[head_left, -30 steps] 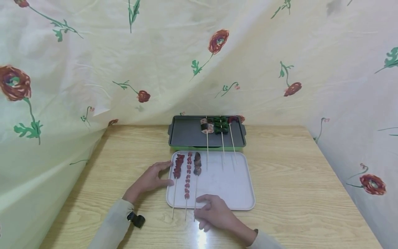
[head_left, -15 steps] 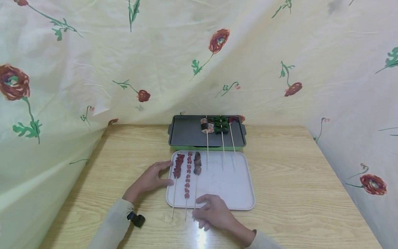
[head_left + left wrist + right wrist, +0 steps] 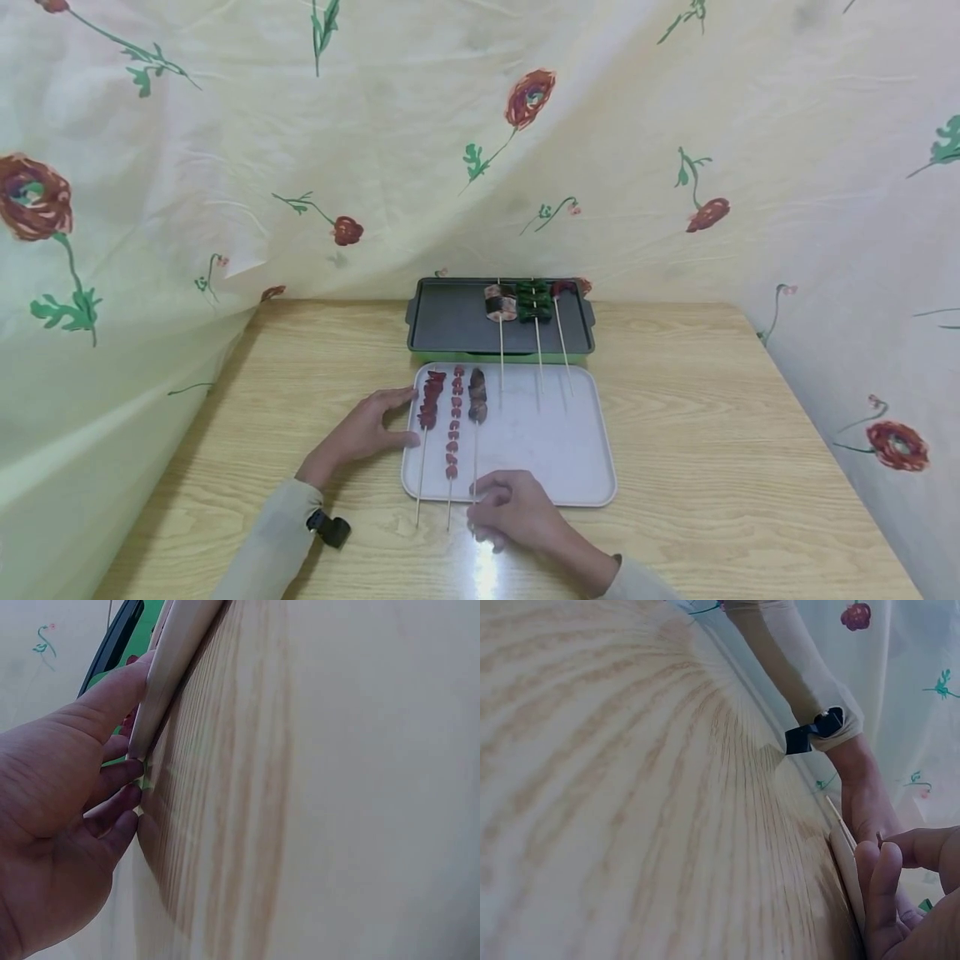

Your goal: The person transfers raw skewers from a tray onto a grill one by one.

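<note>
In the head view my right hand (image 3: 517, 510) pinches the lower stick of a brown meat skewer (image 3: 477, 397) between thumb and fingers. That skewer lies on a white tray (image 3: 543, 450), its stick end over the near rim. In the right wrist view a stick tip (image 3: 880, 839) shows between the fingertips. My left hand (image 3: 366, 429) touches the tray's left rim with fingers and thumb spread; the left wrist view shows its fingers (image 3: 112, 780) at the tray edge. Between the hands lie a dark red meat skewer (image 3: 431, 400) and a skewer of small red pieces (image 3: 453, 425).
Behind the tray stands a dark griddle (image 3: 450, 321) with a green base. On its right side lie a pale roll skewer with a dark band (image 3: 501, 302), a green skewer (image 3: 534, 300) and a dark red skewer (image 3: 562, 288), sticks reaching over the tray. Floral cloth (image 3: 405, 150) hangs behind.
The brown meat skewer has shifted slightly to the right on the tray, with my right hand still at its stick. My left hand stays where it was.
</note>
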`<act>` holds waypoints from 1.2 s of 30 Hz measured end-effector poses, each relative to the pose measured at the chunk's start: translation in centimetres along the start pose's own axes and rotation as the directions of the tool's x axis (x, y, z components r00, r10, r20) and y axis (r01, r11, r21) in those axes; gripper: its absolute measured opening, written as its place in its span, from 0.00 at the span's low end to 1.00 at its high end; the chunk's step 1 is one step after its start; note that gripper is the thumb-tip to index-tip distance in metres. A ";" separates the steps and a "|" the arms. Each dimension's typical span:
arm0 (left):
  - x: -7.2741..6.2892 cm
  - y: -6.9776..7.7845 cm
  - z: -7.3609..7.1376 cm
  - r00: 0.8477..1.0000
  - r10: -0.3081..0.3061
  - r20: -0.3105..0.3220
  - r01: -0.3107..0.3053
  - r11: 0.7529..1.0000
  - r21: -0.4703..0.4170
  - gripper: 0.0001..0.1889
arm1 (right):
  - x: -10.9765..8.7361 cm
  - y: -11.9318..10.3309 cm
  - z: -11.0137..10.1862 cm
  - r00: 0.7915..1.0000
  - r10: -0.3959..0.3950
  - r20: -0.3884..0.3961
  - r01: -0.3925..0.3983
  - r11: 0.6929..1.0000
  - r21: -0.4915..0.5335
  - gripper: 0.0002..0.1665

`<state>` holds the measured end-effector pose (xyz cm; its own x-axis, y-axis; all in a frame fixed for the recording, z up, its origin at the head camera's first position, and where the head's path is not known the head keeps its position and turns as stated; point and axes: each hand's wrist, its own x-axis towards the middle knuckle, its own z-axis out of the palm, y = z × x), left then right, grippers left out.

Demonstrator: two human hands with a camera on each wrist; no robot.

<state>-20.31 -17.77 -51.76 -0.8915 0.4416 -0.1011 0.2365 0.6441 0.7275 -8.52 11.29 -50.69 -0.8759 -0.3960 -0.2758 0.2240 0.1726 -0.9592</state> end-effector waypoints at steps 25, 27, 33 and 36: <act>-0.1 0.4 0.1 1.000 -0.014 -0.008 0.014 1.000 0.001 0.44 | -2.2 -0.5 -1.2 1.000 -0.021 -0.014 0.020 0.998 -0.066 0.24; -0.1 0.4 0.1 1.000 -0.016 -0.009 0.016 1.000 0.002 0.44 | -2.6 -0.7 -1.3 0.999 -0.041 -0.011 0.040 0.994 -0.098 0.23; -0.1 0.3 0.1 1.000 -0.015 -0.009 0.015 1.000 -0.002 0.44 | -3.4 -1.6 -1.7 0.997 -0.072 -0.004 0.071 0.984 -0.161 0.20; -0.1 0.2 0.1 1.000 -0.009 -0.009 0.009 1.000 -0.003 0.44 | -3.6 -1.9 -1.8 0.997 -0.074 0.011 0.075 0.987 -0.143 0.21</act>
<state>-20.16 -17.58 -51.69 -0.8972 0.4298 -0.1018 0.2269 0.6463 0.7285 -6.52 13.99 -47.76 -0.8851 -0.4180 -0.2048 0.0942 0.2701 -0.9582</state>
